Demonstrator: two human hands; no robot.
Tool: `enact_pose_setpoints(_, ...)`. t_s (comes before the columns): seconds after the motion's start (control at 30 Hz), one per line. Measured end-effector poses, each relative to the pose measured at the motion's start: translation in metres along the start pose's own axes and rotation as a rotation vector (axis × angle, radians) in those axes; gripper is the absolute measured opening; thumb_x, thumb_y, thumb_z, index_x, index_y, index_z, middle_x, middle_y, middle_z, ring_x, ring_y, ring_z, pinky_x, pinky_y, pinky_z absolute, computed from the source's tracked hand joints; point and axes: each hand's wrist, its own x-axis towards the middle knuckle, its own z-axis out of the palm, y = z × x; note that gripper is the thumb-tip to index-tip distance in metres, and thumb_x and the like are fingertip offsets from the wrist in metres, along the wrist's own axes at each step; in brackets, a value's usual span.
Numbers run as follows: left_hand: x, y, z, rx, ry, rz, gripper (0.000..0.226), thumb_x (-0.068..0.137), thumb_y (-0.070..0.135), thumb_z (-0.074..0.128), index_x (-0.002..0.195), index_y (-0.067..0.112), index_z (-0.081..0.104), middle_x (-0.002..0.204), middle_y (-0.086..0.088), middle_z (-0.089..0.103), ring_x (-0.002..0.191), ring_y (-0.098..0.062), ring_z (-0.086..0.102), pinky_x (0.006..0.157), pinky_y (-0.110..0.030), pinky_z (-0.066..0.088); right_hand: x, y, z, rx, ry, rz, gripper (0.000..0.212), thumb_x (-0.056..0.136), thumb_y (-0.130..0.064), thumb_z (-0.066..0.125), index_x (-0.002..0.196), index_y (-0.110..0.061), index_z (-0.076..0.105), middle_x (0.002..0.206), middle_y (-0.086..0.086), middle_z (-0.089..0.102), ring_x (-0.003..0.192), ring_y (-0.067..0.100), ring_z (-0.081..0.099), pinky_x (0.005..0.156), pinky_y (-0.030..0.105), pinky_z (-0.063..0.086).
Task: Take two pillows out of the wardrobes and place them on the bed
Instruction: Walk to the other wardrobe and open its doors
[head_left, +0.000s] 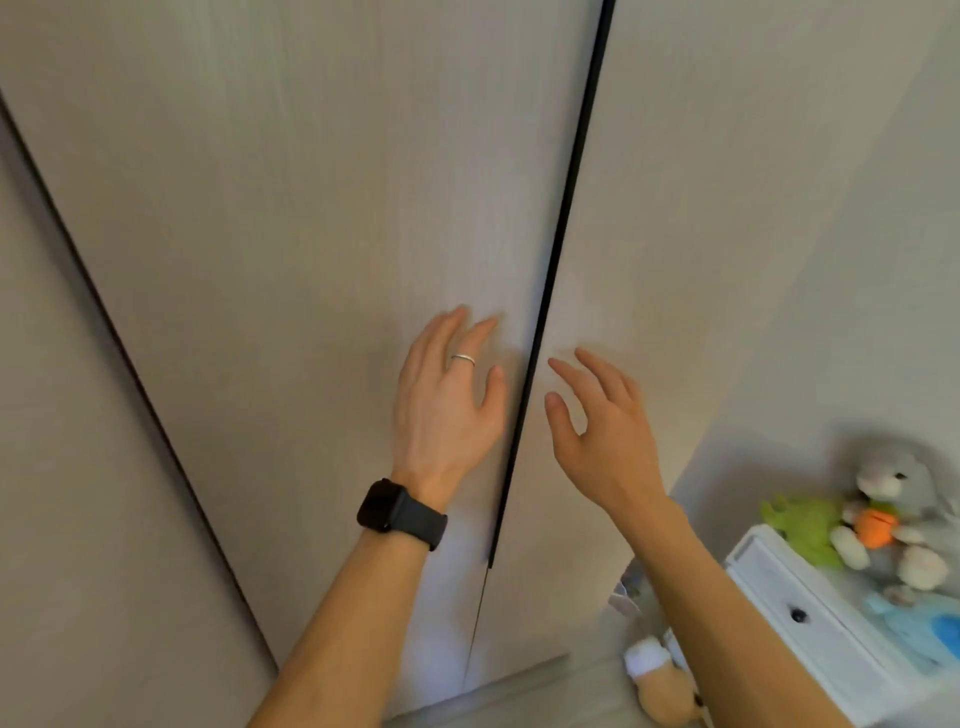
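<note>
Directly ahead: closed wardrobe (311, 208), with its right door (701, 208) meeting the left one at a dark vertical handle strip (561, 260). Interior hidden behind the shut doors, so pillow position cannot be told.

Both hands raised before the doors, apart, one on each side of the strip. Left hand (447, 405): fingers straight and spread, just beside the strip; silver ring (463, 358) on one finger, black smartwatch (387, 506) at the wrist. Right hand (602, 426): fingers loosely spread, thumb apart, before the right door. Nothing gripped by either. Contact with the door faces: cannot tell, fingertips blurred.

Lower right: white drawer unit (810, 623) bearing a grey plush rabbit (893, 478) and a green plush toy (805, 525). Tan plush toy (660, 686) on the floor between unit and wardrobe.
</note>
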Motion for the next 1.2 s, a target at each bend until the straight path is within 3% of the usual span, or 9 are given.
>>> enact_pose_setpoints(0.13,0.055,0.006,0.014,0.198,0.109,0.134,0.051,0.093,0.034,0.056,0.142,0.023,0.051,0.158,-0.01,0.036,0.149,-0.028,0.026,0.117,-0.055,0.026,0.07,0.009,-0.006,-0.009,0.15,-0.186,0.042,0.101,-0.019,0.054,0.142,-0.013,0.056,0.155,0.016,0.045,0.144,0.037,0.038,0.117,0.047,0.033)
enact_pose_setpoints(0.27,0.107,0.026,0.023,0.372,0.18,0.225,0.059,0.095,0.047,0.05,0.15,0.028,0.04,0.164,-0.008,0.023,0.153,-0.025,0.013,0.12,-0.058,0.012,0.131,0.012,-0.021,-0.061,0.371,-0.319,0.045,0.102,-0.023,0.05,0.146,-0.017,0.052,0.158,0.015,0.04,0.149,0.035,0.031,0.121,0.044,0.028)
enact_pose_setpoints(0.43,0.156,0.051,0.041,0.494,0.317,0.157,0.073,0.094,0.057,0.045,0.157,0.028,0.022,0.167,-0.006,0.01,0.154,-0.024,0.002,0.118,-0.06,-0.006,0.197,0.018,-0.031,-0.121,0.505,-0.386,0.054,0.101,-0.036,0.048,0.154,-0.029,0.039,0.166,0.011,0.026,0.155,0.032,0.017,0.121,0.059,0.017)
enact_pose_setpoints(0.57,0.162,0.054,0.056,0.613,0.38,0.115,0.07,0.095,0.059,0.038,0.157,0.032,0.021,0.167,-0.007,0.006,0.154,-0.028,0.001,0.117,-0.067,-0.002,0.226,0.036,-0.023,-0.162,0.537,-0.491,0.061,0.102,-0.046,0.044,0.159,-0.033,0.026,0.168,0.01,0.019,0.156,0.03,0.013,0.121,0.063,0.014)
enact_pose_setpoints(0.73,0.169,0.046,0.063,0.668,0.445,0.145,0.07,0.091,0.055,0.044,0.155,0.038,0.021,0.167,-0.008,0.009,0.153,-0.032,0.007,0.116,-0.068,0.003,0.237,0.056,-0.003,-0.225,0.632,-0.594,0.063,0.099,-0.049,0.046,0.158,-0.032,0.03,0.168,0.007,0.021,0.154,0.03,0.02,0.121,0.06,0.018)
enact_pose_setpoints(1.0,0.162,0.05,0.051,0.683,0.354,0.133,0.062,0.096,0.06,0.039,0.15,0.03,0.04,0.167,-0.007,0.009,0.154,-0.031,0.006,0.116,-0.068,0.01,0.243,0.049,-0.005,-0.146,0.644,-0.618,0.062,0.101,-0.049,0.042,0.159,-0.033,0.026,0.166,0.005,0.024,0.153,0.027,0.02,0.118,0.057,0.018)
enact_pose_setpoints(1.2,0.152,0.061,0.042,0.729,0.263,0.072,0.066,0.092,0.054,0.049,0.153,0.033,0.034,0.168,-0.005,0.003,0.154,-0.027,0.0,0.116,-0.065,0.016,0.24,0.051,-0.004,-0.117,0.611,-0.611,0.062,0.102,-0.05,0.039,0.16,-0.032,0.023,0.168,0.005,0.022,0.154,0.028,0.021,0.12,0.058,0.018)
